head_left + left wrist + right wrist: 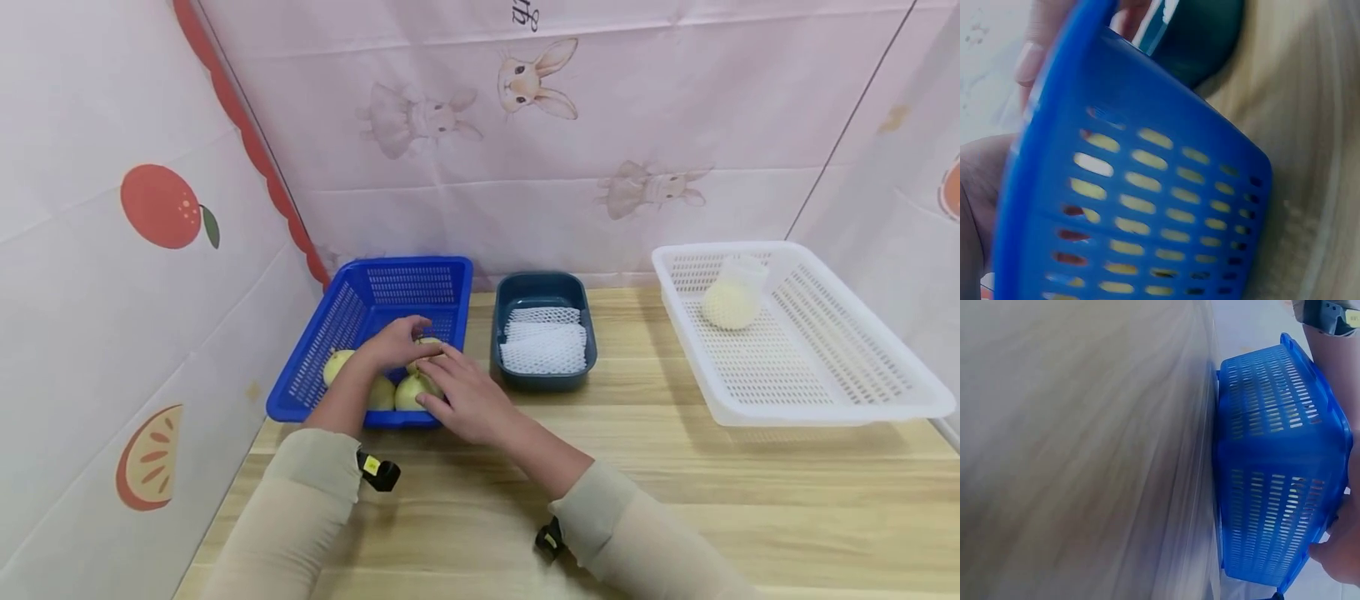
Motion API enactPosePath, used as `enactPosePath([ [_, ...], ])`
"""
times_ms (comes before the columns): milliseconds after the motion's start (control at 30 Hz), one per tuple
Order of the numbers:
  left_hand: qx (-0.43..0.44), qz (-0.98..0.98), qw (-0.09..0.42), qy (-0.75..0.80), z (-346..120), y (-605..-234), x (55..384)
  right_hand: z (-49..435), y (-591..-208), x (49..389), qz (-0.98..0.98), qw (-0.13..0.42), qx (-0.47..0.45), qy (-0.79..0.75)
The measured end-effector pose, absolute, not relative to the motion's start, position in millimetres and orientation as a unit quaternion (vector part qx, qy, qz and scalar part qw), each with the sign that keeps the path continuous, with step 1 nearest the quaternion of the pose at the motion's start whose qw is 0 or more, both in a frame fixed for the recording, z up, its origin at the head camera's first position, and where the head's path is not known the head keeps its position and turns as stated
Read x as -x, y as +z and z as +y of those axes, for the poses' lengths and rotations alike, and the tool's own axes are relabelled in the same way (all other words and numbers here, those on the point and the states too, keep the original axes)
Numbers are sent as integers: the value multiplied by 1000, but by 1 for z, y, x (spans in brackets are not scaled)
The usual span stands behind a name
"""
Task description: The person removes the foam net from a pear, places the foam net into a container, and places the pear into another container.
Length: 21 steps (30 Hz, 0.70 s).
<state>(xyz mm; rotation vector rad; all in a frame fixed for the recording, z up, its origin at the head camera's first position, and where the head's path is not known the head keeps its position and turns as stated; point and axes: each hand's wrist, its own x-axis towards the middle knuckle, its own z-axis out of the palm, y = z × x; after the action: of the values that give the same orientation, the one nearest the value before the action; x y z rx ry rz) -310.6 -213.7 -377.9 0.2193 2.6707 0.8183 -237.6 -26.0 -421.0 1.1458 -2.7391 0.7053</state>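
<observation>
Over the blue basket (280, 408), my left hand (392, 345) reaches in with fingers and thumb curved about a pale yellow-green pear (426, 343). My right hand (472, 398) comes over the basket's near right rim, its fingers fairly straight and their tips at the same pear, close to my left thumb. Below the hands sits another pear (412, 393). A further pear (337, 365) shows left of my left wrist, and one more is partly covered by the forearm. In the left wrist view, the basket wall (1166, 112) hides most of the hand.
A dark teal tray (505, 377) holding white foam net sleeves (546, 346) stands right of the blue basket. Farther right, a white basket (832, 414) holds one pear in a foam net (731, 302). Patterned cloth walls stand behind and left of the wooden table (645, 442).
</observation>
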Motion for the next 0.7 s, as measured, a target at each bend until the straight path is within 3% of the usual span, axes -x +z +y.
enactPosePath([
  [233, -62, 944, 124, 300, -197, -353, 297, -3, -416, 242, -886, 65, -383, 255],
  [500, -111, 944, 53, 306, -135, -329, 267, 64, -401, 256, -887, 109, -366, 258],
  [700, -161, 948, 41, 271, -89, -351, 257, 128, -369, 267, -904, 137, -323, 245],
])
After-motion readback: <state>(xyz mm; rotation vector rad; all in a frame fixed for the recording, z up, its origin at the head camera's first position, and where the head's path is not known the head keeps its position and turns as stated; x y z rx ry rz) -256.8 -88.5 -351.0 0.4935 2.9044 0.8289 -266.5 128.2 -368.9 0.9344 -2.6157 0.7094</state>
